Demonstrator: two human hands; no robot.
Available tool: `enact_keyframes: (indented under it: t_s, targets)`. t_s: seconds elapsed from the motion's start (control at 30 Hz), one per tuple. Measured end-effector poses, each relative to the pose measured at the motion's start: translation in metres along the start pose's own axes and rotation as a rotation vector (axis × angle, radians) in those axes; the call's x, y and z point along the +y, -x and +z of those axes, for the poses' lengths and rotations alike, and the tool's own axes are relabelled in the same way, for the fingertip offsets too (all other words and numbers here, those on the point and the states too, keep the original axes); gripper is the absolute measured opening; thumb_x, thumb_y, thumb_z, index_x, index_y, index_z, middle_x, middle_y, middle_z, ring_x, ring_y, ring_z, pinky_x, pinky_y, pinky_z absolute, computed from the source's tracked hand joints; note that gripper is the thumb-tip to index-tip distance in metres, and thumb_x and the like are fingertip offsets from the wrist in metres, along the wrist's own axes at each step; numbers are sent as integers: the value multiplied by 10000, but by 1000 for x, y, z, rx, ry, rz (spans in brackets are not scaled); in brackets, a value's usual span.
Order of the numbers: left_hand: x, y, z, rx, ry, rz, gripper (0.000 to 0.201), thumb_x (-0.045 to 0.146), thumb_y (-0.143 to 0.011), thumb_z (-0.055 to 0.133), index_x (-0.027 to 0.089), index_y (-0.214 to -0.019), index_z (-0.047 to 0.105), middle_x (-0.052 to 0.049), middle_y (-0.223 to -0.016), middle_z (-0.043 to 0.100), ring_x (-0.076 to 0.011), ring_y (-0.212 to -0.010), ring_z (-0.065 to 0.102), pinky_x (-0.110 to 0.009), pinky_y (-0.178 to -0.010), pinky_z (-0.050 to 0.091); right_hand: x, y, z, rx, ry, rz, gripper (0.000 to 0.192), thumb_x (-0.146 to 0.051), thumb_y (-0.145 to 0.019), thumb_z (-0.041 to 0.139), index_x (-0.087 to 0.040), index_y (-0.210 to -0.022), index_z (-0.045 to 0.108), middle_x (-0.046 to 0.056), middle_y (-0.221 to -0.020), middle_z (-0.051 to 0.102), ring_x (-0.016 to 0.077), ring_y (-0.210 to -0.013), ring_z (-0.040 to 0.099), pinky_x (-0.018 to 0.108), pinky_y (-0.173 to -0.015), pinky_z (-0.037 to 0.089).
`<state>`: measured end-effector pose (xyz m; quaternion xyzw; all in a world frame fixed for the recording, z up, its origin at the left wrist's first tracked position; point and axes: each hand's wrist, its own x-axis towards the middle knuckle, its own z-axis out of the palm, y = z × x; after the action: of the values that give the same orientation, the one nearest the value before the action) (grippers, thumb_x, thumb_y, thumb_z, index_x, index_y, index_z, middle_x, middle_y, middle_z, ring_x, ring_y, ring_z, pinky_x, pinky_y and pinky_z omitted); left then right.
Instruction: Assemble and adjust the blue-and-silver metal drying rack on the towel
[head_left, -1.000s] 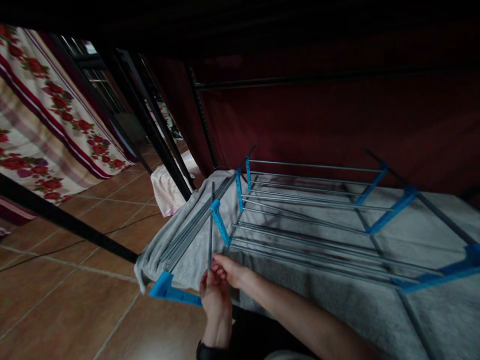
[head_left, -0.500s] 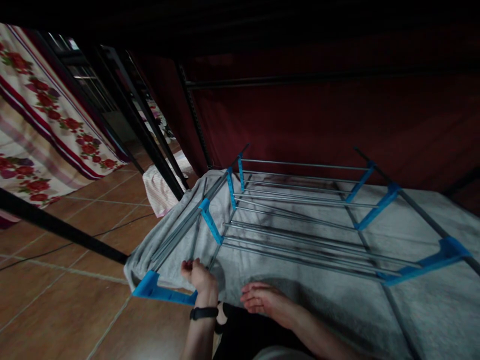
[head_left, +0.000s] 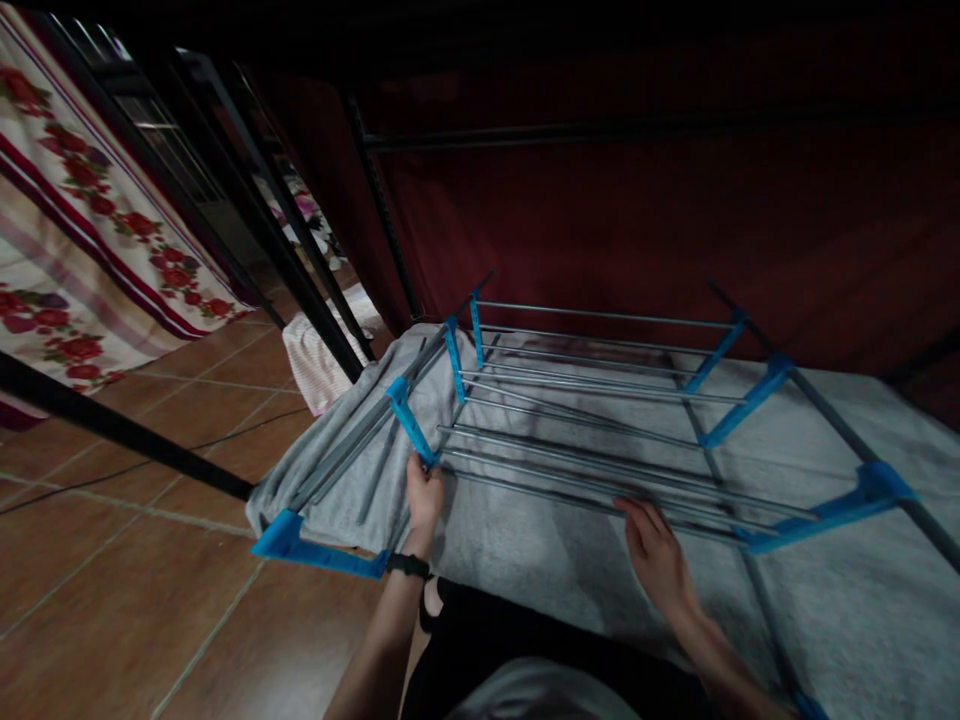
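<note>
Left hand [head_left: 424, 497] clamped on rack [head_left: 592, 420] corner at 9 o'clock, right hand [head_left: 657, 553] fingers apart on nearest rod [head_left: 540, 493], grey towel [head_left: 525, 560] beneath

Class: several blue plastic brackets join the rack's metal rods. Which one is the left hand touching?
The left hand touches the blue bracket nearest it on the rack's left side; the other brackets lie untouched.

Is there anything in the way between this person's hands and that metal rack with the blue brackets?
Nothing visible. The left hand already touches the rack at the lower end of a blue bracket, and the right hand rests its fingertips on the nearest rods. Only the grey cloth lies underneath.
</note>
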<state>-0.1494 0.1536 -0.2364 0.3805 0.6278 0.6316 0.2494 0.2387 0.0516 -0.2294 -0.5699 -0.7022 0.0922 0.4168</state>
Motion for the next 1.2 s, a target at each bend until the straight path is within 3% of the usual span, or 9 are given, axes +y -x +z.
enact_keyframes:
  t_s: [0.17,0.37,0.5,0.6,0.7,0.8,1.0,1.2]
  targets:
    - [3,-14,4,-15,14,-68,245,89,-667,624,187,-891,643,-15,-833,656,-189,-860,635,-381,-958,479,-29,-14,6,-127,183,-219,416,-131,-956,414,-264,-1273,649,73,-1141,684,247,-1040,602,431,-963,472]
    - [15,-7,9,62,-14,22,348,90,-687,591,182,-1022,620,-46,-986,672,-203,-979,635,-379,-999,467,-77,-42,16,-250,215,-383,496,-95,-953,381,-273,-1368,588,75,-1312,636,247,-1159,572,440,-1040,425]
    - [34,-10,10,118,-43,119,410,142,-755,586,206,-1160,592,-81,-1175,658,-225,-1150,610,-398,-1080,435,-95,-77,32,-232,339,-352,501,-101,-954,377,-184,-1425,526,135,-1424,560,294,-1297,496,471,-1080,378]
    - [47,-16,11,86,-3,139,394,178,-788,590,206,-1181,592,-94,-1231,658,-233,-1179,607,-402,-1098,428,-104,-103,48,-290,435,-291,454,-110,-964,395,-124,-1393,542,182,-1285,637,297,-1178,579,440,-1017,408]
    - [50,-21,10,36,36,145,365,172,-801,570,189,-1164,605,-105,-1220,677,-236,-1174,615,-398,-1098,424,-114,-120,57,-420,517,-255,388,-69,-964,375,-153,-1247,627,145,-1098,697,258,-1010,649,369,-892,448]
    - [45,-24,8,8,57,168,325,183,-807,574,192,-1130,617,-96,-1167,698,-234,-1143,634,-394,-1078,435,-126,-131,53,-511,548,-240,338,-75,-979,359,-186,-1130,641,109,-1099,688,226,-966,664,317,-800,453]
    - [45,-33,10,40,56,209,229,211,-787,621,196,-1011,660,-78,-1033,718,-228,-1017,660,-371,-994,475,-146,-137,29,-594,503,-237,299,-174,-1037,319,-211,-1138,598,64,-1139,666,193,-963,662,289,-773,450]
    - [51,-36,15,45,92,200,150,229,-789,621,191,-929,661,-75,-939,724,-213,-919,673,-354,-914,507,-157,-137,21,-611,469,-197,286,-293,-1062,334,-234,-1148,601,58,-1176,662,187,-973,660,278,-748,444]
